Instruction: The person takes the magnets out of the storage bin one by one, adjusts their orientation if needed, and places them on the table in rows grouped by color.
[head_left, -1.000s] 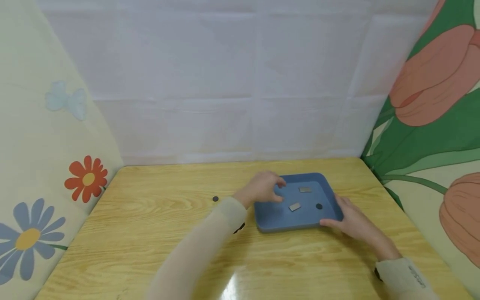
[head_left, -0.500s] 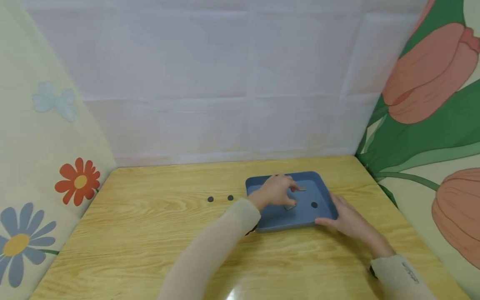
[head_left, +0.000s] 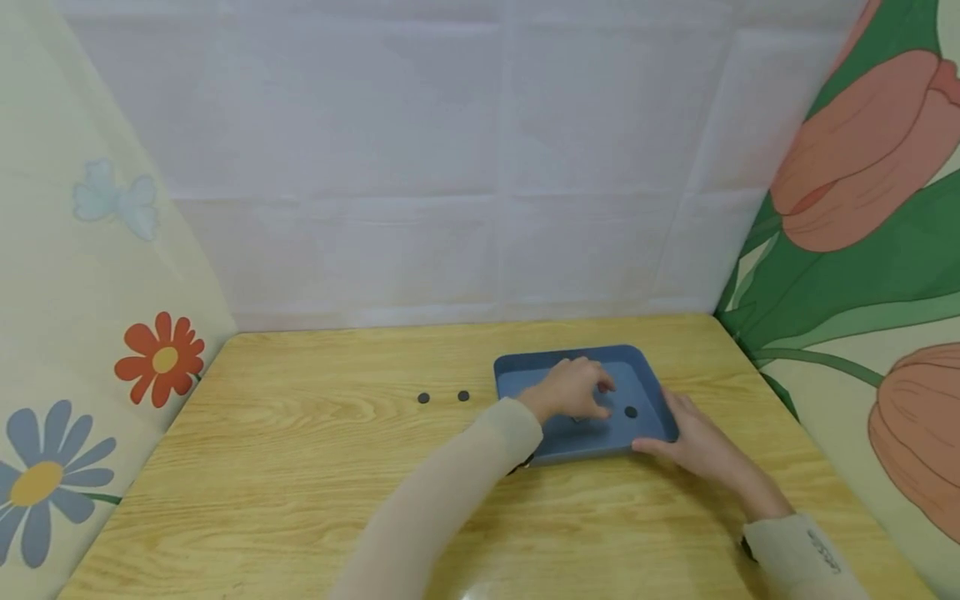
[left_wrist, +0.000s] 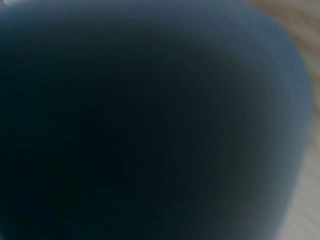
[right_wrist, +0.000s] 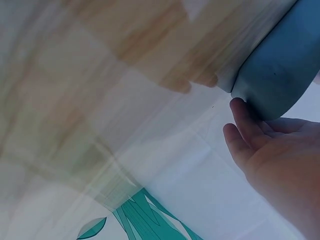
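Nearest to me, my right hand rests against the near right corner of the blue tray, fingers laid straight along its outer wall; the right wrist view shows those fingertips touching the tray's rounded corner, bracing rather than gripping it.

Just beyond, my left hand now sits curled over the middle of the tray floor. Half a second ago it was reaching in over the two grey rectangular pieces; a second ago both pieces lay uncovered, with the hand at the tray's left edge. In the present head view neither grey piece is clearly visible, only a small grey edge under the hand, so I judge, with some doubt, that the fingers are pinching or covering one of them. The left wrist view is a dark blue blur and settles nothing.

Meaning: the sorting of the tray's contents appears to be under way, with a piece about to leave the tray.

Count, near to far:
- Black disc in the tray: one.
- Black discs on the counter: two, left and right, close together left of the tray.
- Grey pieces: two earlier, both now hidden.
- Trays: one.
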